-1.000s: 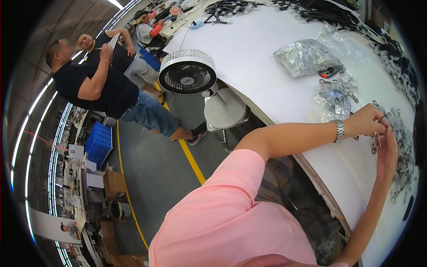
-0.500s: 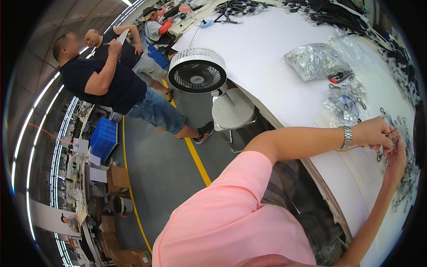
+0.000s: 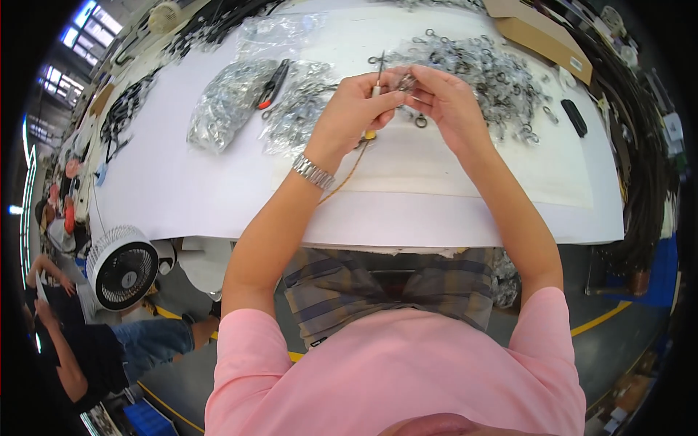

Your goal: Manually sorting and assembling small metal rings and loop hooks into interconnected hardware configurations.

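Over the work table, my left hand [image 3: 356,109] and my right hand [image 3: 449,102] meet with fingertips nearly touching. A thin pointed tool [image 3: 376,91] with a pale section passes through the closed fingers of my left hand. Below that hand a yellow end [image 3: 370,135] shows, with a braided cord [image 3: 350,174] trailing towards my wrist. Between the fingertips is a small piece in clear plastic [image 3: 406,83], pinched by my right hand; its contents are too small to make out. Just beyond lies a heap of metal ring hooks in clear plastic [image 3: 502,76].
Left of my hands lie a full clear bag [image 3: 225,102], red-and-black pliers [image 3: 275,86] and more bagged hooks [image 3: 294,109]. A black object [image 3: 574,118] and a cardboard box [image 3: 542,43] are at right. A fan [image 3: 123,269] and a person [image 3: 87,341] are at lower left.
The view has swung right, bringing the table and both hands to the middle. My hands stay together at the small plastic-wrapped piece.
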Motion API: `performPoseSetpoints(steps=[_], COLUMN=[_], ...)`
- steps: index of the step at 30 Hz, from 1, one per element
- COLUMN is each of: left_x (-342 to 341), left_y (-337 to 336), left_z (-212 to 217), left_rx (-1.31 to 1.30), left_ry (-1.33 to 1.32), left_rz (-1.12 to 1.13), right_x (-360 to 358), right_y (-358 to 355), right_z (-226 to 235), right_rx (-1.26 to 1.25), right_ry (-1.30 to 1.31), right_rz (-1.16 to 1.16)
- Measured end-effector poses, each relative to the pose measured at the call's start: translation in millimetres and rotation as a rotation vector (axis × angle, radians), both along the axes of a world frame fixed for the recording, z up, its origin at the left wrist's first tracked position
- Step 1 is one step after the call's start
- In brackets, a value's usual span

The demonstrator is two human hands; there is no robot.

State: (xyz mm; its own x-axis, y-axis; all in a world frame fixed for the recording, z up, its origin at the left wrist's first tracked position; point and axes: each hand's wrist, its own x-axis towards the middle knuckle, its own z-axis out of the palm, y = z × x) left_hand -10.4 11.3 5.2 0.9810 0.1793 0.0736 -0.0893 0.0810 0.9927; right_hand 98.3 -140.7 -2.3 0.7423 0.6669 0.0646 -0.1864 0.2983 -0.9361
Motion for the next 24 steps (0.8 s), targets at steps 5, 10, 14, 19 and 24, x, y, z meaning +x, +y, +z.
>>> performPoseSetpoints(steps=[5, 10, 14, 19, 24], left_x=[12, 9, 7, 7, 9], left_y=[-12, -12, -11, -11, -10], left_z=[-6, -4, -2, -1, -3], left_rx=[-0.03, 0.029, -0.001, -0.012, -0.028], left_ry=[0.018, 0.045, 0.016, -0.015, -0.024], left_rz=[0.006, 0.049, 0.06, 0.094, 0.121], right_x=[3, 1, -1, 2, 4], right_y=[-15, -14, -13, -12, -13], right_z=[2, 3, 2, -1, -3], right_rx=[-0.007, -0.039, -0.017, 0.068, -0.004], right_ry=[-0.01, -0.014, -0.015, 0.078, 0.097], right_rz=[-0.011, -0.013, -0.017, -0.029, -0.046])
